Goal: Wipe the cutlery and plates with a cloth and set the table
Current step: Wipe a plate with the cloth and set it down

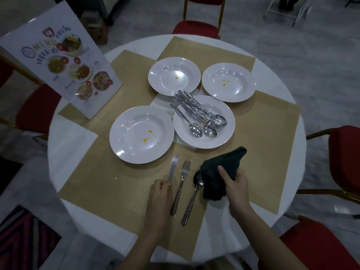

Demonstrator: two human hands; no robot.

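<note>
Several white plates lie on tan placemats; the near-left plate (141,134) carries orange specks. The middle plate (224,137) holds a pile of cutlery (196,112). On the near placemat (109,184) a knife (173,167), a fork (181,184) and a spoon (192,197) lie side by side. My left hand (160,193) grips the knife's handle. My right hand (235,184) holds a dark cloth (218,172) whose edge covers part of the spoon's bowl.
Two more speckled plates (174,76) (228,82) lie at the back of the round white table (76,145). A menu card (64,59) stands at the left. Red chairs (196,28) (344,158) ring the table.
</note>
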